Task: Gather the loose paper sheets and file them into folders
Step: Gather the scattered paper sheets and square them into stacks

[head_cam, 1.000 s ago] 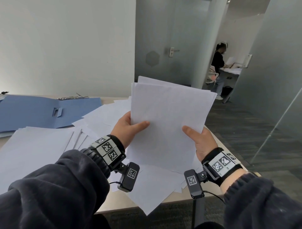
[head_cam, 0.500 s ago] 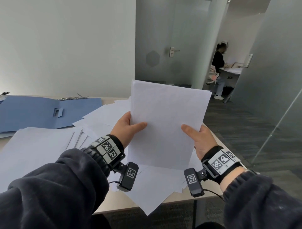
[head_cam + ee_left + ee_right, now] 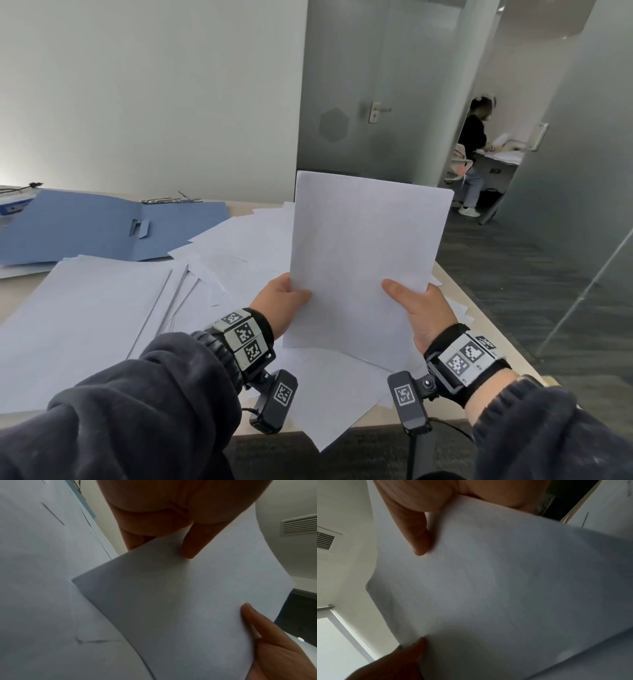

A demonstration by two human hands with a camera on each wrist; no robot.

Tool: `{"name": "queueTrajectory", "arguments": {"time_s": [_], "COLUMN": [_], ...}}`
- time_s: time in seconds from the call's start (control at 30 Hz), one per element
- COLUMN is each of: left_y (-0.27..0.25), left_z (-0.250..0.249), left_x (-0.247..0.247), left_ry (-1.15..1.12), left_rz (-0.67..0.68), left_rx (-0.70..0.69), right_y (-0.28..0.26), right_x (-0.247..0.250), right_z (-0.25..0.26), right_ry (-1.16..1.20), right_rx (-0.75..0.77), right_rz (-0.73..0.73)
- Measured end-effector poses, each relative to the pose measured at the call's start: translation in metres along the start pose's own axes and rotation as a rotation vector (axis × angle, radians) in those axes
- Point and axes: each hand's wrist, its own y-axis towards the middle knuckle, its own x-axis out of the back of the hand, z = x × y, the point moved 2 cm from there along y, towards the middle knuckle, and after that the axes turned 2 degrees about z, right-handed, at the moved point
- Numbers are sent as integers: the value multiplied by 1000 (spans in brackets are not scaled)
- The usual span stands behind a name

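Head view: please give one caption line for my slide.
Both hands, left hand and right hand, hold a white paper stack upright above a paper-strewn table.

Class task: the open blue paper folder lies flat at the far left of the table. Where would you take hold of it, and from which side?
Probably grip the open blue paper folder at its right-hand edge, coming from the right: it lies flat, and loose white sheets overlap its near edge.

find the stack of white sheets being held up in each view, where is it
Head: the held stack stands upright at centre, left hand and right hand on its lower sides.
Left wrist: held stack fills the centre and right.
Right wrist: held stack fills most of the picture.
Shared landmark: the two thumbs pressed on its face, left thumb and right thumb.
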Motion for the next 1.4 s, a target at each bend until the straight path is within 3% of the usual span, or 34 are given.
{"name": "queueTrajectory", "arguments": {"time_s": [0.17,0.33,0.43,0.6,0.7,0.83,0.9,1.03,1.2,1.4], "left_y": [-9,-19,-27,-46,-66,-81,-79,-76,-75,-64], "left_z": [-11,-15,-10,9,24,40,49,53,43,8], "left_x": [38,111,174,288,336,368,376,379,368,290], "left_ry": [41,136,318,958,1110,1244,1184,912,688,553], "left_rz": [-82,-253,-365,-435,-444,-417,-414,-567,-725,-510], "left_rx": [-20,27,120,410,578,614,601,621,486,187], "right_y": [5,10,9,6,4,3,2,-1,-3,-9], "right_x": [-36,-87,-113,-145,-155,-162,-164,-167,-166,-156], "right_z": [0,-12,-16,-30,-39,-45,-45,-44,-41,-29], "right_ry": [3,-37,-101,-224,-298,-341,-348,-357,-377,-491], "right_rx": [-23,-188,-213,-217,-220,-235,-233,-236,-222,-176], "right_rz": [80,217,277,335,363,383,391,396,399,409]}}
